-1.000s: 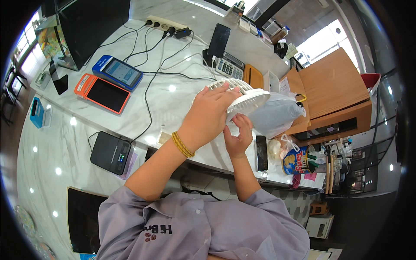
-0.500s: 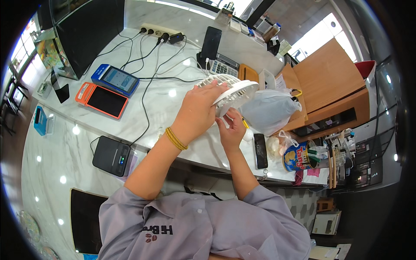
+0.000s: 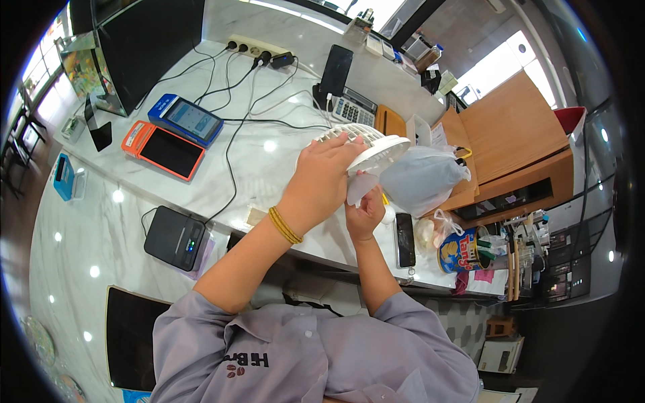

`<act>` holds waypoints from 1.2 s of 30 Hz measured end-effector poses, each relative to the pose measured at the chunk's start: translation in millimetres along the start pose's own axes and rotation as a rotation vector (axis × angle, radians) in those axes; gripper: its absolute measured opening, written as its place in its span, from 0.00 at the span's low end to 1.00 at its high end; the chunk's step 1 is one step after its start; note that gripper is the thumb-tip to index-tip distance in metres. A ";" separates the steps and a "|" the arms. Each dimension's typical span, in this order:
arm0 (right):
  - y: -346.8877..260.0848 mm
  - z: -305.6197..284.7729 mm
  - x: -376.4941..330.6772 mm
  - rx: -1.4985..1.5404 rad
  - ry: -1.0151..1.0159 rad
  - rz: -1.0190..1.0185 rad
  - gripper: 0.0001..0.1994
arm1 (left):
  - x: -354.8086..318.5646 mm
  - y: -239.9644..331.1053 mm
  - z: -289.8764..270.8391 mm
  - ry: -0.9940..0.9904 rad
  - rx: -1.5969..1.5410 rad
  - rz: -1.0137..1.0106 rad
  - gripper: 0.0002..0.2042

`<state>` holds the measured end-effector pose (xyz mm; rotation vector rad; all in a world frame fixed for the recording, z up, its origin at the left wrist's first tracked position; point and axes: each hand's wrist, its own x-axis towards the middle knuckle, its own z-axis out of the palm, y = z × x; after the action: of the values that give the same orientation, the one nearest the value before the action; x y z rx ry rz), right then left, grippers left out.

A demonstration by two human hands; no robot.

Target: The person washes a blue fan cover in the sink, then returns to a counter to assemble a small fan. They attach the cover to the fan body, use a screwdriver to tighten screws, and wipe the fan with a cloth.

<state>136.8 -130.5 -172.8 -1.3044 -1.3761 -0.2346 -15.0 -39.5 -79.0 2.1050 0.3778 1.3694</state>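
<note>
My left hand (image 3: 321,181) grips a small white round fan (image 3: 366,144) by its grille, holding it tilted above the white counter (image 3: 121,228). A yellow band circles that wrist. Under the fan my right hand (image 3: 363,211) pinches a pale wipe or cloth (image 3: 359,188) against the fan's underside. Both hands are raised over the counter's near edge, in front of my grey shirt.
A grey plastic bag (image 3: 423,178) lies right of the fan, a black phone (image 3: 404,240) and a snack bag (image 3: 463,248) near it. An orange terminal (image 3: 163,149), a blue terminal (image 3: 186,119), a black card reader (image 3: 176,238), cables, a power strip (image 3: 259,50) and a calculator (image 3: 353,107) lie on the counter.
The fan and both hands have shifted slightly; my right hand stays under the fan with the wipe. The view has moved a little.
</note>
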 end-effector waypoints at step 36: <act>3.6 -2.1 47.6 0.092 -0.221 0.268 0.06 | 64.1 -56.9 -15.9 -0.498 -0.259 -0.679 0.29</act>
<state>154.5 -105.1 -136.4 -1.4517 -1.3592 0.1583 2.8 44.2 -62.5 1.7743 0.5923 0.4581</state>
